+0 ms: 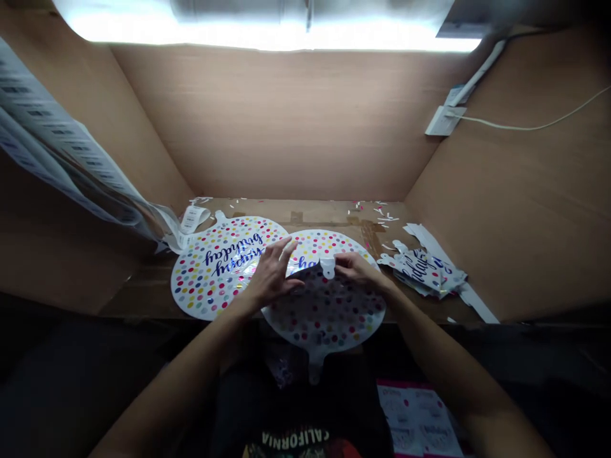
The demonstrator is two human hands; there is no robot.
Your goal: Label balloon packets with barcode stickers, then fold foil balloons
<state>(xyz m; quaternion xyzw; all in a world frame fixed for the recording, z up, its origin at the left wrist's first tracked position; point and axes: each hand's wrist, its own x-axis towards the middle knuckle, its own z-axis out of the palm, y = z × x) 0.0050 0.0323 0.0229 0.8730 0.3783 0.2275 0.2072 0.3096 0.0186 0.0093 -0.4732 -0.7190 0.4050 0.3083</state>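
Note:
A flat, round foil balloon with coloured dots lies before me, its near part hanging over the table edge with the neck pointing towards me. Part of it is lifted or folded; a white tab shows at that edge. My right hand pinches the balloon beside this tab. Fingers spread, my left hand rests on its upper left part, the thumb along the raised edge. To the left, touching or overlapping it, lies a second flat dotted balloon with blue "happy birthday" lettering.
Folded dotted balloons lie in a pile at right, by a white strip. Barcode label strips hang at left. Paper scraps dot the cardboard tabletop. Board walls enclose it; a lamp hangs above. Printed packets sit below right.

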